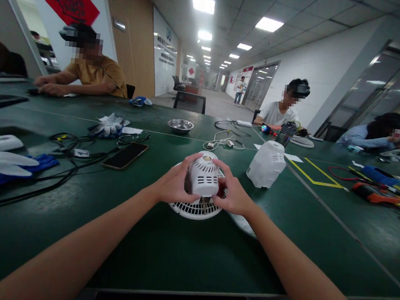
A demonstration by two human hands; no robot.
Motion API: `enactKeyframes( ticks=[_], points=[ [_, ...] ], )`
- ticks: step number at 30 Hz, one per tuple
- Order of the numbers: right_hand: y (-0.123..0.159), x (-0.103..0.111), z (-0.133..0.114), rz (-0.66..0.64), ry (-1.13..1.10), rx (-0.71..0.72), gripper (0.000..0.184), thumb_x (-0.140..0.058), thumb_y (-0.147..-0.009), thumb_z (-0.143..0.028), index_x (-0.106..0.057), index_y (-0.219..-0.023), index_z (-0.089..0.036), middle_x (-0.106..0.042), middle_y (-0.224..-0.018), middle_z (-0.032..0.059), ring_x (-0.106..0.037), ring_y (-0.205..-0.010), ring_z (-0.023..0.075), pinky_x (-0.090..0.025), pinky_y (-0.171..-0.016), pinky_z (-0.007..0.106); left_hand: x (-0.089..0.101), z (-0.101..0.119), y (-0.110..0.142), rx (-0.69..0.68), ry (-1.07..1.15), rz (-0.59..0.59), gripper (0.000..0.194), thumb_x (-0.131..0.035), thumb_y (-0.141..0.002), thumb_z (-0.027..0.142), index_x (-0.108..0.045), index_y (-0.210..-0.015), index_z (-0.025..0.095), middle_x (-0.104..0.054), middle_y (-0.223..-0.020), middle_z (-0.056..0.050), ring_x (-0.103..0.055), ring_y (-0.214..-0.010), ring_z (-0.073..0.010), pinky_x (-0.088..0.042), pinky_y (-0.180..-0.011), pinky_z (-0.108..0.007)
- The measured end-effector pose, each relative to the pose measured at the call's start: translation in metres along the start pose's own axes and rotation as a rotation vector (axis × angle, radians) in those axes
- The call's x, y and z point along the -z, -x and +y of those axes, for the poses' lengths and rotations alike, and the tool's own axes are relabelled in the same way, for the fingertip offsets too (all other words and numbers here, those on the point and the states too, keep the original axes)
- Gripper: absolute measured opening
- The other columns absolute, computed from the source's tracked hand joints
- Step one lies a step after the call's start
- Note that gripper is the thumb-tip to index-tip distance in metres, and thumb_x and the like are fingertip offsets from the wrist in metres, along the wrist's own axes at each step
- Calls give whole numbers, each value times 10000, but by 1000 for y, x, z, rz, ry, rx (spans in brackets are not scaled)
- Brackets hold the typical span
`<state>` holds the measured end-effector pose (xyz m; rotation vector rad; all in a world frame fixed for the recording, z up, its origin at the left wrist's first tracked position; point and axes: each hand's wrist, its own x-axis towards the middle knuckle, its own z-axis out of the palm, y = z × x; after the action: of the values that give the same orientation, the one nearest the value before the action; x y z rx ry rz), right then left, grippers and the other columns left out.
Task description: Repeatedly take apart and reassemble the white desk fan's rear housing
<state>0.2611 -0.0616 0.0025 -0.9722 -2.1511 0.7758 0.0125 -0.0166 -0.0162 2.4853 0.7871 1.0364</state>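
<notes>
Left hand [174, 184] and right hand [234, 192] grip a vented white housing [205, 182] from opposite sides over a round white grille [196, 212], a phone [126, 156] lying left of the grip and a metal bowl [180, 127] beyond it.

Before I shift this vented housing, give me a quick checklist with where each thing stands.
1. Left hand gripping the white vented housing: ok.
2. Right hand on its opposite side: ok.
3. White fan grille beneath it: ok.
4. Clear view of the grille's centre: not ok, housing blocks it.
5. Housing fastened to grille: cannot tell.
6. Smartphone apart from grille: ok.
</notes>
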Motion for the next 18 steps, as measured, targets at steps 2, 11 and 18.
enactKeyframes(
  ticks=[2,11,18],
  points=[
    [0,0,-2,6,6,-12,962,-695,-734,-181,-170,-1531,-302,-677,-931,9,-628,-687,169,-525,-671,324,0,2,0,4,-9,5,1147,-834,-635,451,-139,-1533,281,-435,-1450,-183,-574,-1185,-395,-488,-971,-546],
    [-1,-1,-8,14,64,-54,954,-691,-724,-159,-188,-1524,-295,-659,-851,-18,-605,-643,141,-494,-638,282,-1,2,-1,18,-27,11,1115,-829,-629,437,-164,-1508,264,-501,-1345,-165,-623,-1043,-337,-520,-887,-509],
    [-2,0,-6,18,79,-74,950,-678,-705,-128,-201,-1509,-298,-664,-844,-20,-610,-641,143,-492,-634,283,4,5,1,-15,8,3,1114,-820,-665,476,-162,-1541,274,-440,-1486,-177,-538,-1248,-387,-423,-1056,-554]
  ],
)
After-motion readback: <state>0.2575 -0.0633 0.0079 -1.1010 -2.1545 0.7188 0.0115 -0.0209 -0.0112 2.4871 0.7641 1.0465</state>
